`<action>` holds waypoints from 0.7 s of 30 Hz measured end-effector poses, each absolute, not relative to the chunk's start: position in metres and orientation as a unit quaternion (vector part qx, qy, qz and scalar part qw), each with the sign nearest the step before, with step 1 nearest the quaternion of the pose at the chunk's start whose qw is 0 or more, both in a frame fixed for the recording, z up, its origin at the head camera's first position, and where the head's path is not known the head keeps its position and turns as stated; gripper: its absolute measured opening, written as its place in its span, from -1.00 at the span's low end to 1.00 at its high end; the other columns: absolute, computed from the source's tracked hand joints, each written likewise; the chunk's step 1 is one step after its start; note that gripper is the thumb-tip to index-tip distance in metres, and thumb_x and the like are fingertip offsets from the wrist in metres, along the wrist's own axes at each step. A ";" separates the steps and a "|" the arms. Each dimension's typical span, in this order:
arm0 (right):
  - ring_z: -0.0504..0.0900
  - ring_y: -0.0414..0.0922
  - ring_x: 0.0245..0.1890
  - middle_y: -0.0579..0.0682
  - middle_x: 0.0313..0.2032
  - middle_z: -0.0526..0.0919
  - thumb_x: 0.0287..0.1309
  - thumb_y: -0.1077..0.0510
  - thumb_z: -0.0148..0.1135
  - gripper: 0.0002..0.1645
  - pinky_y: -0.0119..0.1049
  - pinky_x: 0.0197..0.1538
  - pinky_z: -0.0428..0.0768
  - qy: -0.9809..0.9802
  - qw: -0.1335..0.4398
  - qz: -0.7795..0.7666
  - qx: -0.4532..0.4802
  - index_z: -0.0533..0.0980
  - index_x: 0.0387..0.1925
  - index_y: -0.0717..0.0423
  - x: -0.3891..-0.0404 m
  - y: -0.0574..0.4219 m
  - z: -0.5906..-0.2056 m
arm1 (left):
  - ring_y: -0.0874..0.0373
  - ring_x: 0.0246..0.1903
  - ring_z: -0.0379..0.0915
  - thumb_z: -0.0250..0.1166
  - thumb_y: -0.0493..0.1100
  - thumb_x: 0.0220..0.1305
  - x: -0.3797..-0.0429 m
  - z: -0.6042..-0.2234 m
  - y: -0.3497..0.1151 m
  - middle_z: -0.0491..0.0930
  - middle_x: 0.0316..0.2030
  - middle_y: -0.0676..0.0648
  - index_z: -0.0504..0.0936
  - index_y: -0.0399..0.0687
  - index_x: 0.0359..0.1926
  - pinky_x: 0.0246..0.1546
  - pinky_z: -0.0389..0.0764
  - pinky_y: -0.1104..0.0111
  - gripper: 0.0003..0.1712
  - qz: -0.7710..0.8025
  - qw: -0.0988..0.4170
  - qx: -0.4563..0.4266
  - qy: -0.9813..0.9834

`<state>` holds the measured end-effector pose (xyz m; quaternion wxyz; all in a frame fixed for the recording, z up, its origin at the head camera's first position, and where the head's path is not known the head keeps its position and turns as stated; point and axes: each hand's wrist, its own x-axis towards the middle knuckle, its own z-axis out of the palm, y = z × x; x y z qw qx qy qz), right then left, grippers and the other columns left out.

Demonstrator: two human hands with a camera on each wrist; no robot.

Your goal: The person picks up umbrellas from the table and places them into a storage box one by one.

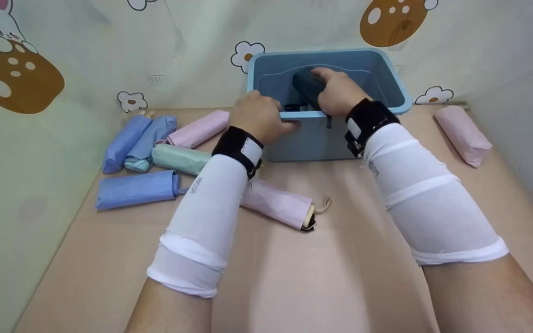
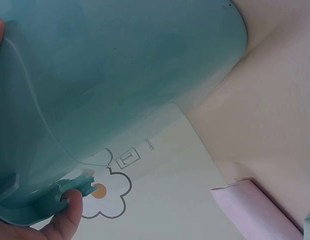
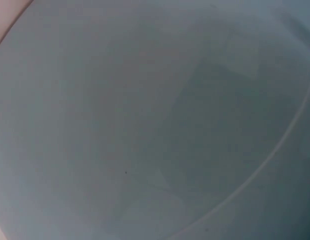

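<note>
A blue plastic bin [image 1: 312,138] stands at the back of the table. My left hand [image 1: 256,115] grips its near left rim, thumb outside along the front. In the left wrist view, fingers [image 2: 71,212] curl at the bin's edge, and its smooth wall [image 2: 120,65] fills much of the picture. Over the near rim reaches my right hand [image 1: 340,95], holding a dark folded umbrella [image 1: 307,85] tilted inside the bin. A thin dark strap [image 1: 329,122] hangs over the rim below that hand. The right wrist view shows only the bin's blurred wall [image 3: 120,110].
Left of the bin lie several folded umbrellas in blue, green and pink sleeves, among them a blue one [image 1: 137,189] and a green one [image 1: 181,158]. A pink umbrella [image 1: 280,203] lies in front, partly behind my left forearm. Another pink one [image 1: 463,134] rests at right.
</note>
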<state>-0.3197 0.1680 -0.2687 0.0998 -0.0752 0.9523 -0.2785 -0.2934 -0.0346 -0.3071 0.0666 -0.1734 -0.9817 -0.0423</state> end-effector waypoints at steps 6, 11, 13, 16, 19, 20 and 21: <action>0.47 0.10 0.25 0.10 0.63 0.17 0.41 0.33 -0.25 -0.17 -0.05 0.19 0.45 0.953 0.104 -0.275 -0.070 0.08 0.67 -0.05 -0.318 0.168 -0.269 | -0.03 -0.13 0.48 0.23 0.50 0.30 -0.293 -0.307 -0.035 0.66 -0.41 -0.08 0.79 -0.03 -0.22 -0.12 0.59 0.09 -0.31 -0.043 0.070 -0.175 -0.981; 0.46 0.11 0.23 0.12 0.58 0.28 0.39 0.35 -0.22 -0.20 -0.05 0.21 0.46 0.956 0.097 -0.269 -0.063 0.17 0.63 0.00 -0.319 0.168 -0.269 | -0.02 -0.15 0.48 0.23 0.49 0.31 -0.292 -0.306 -0.034 0.65 -0.43 -0.07 0.80 -0.02 -0.19 -0.13 0.58 0.11 -0.31 -0.045 0.069 -0.174 -0.981; 0.44 0.10 0.25 0.13 0.53 0.36 0.38 0.35 -0.20 -0.21 -0.05 0.27 0.44 0.956 0.097 -0.269 -0.060 0.21 0.61 0.02 -0.319 0.168 -0.269 | -0.02 -0.16 0.47 0.23 0.49 0.31 -0.291 -0.306 -0.034 0.64 -0.45 -0.06 0.80 -0.02 -0.20 -0.14 0.57 0.12 -0.32 -0.047 0.069 -0.174 -0.981; 0.49 0.09 0.16 0.15 0.44 0.45 0.37 0.35 -0.18 -0.23 -0.06 0.18 0.49 0.956 0.103 -0.270 -0.060 0.27 0.59 0.01 -0.319 0.168 -0.269 | -0.02 -0.16 0.47 0.23 0.48 0.32 -0.291 -0.306 -0.034 0.63 -0.47 -0.06 0.80 -0.02 -0.20 -0.13 0.55 0.12 -0.32 -0.046 0.070 -0.175 -0.981; 0.54 0.04 -0.10 0.12 0.12 0.64 0.36 0.34 -0.19 -0.25 -0.13 -0.03 0.51 0.956 0.101 -0.269 -0.064 0.35 0.54 0.00 -0.318 0.168 -0.269 | -0.03 -0.14 0.47 0.24 0.48 0.31 -0.292 -0.306 -0.034 0.65 -0.45 -0.07 0.80 -0.01 -0.21 -0.11 0.57 0.10 -0.33 -0.050 0.068 -0.173 -0.981; 0.54 0.01 -0.19 0.08 -0.04 0.67 0.36 0.33 -0.20 -0.26 -0.15 -0.09 0.50 0.956 0.099 -0.266 -0.069 0.37 0.53 0.00 -0.318 0.169 -0.270 | -0.03 -0.13 0.48 0.24 0.48 0.31 -0.292 -0.306 -0.034 0.66 -0.43 -0.07 0.79 -0.01 -0.20 -0.10 0.57 0.09 -0.33 -0.051 0.067 -0.172 -0.982; 0.54 -0.02 -0.29 0.04 -0.19 0.66 0.37 0.31 -0.20 -0.28 -0.16 -0.15 0.49 0.957 0.096 -0.263 -0.074 0.39 0.51 0.01 -0.318 0.169 -0.270 | -0.03 -0.11 0.48 0.23 0.48 0.30 -0.292 -0.306 -0.034 0.66 -0.41 -0.07 0.79 -0.01 -0.20 -0.09 0.58 0.08 -0.33 -0.053 0.065 -0.171 -0.982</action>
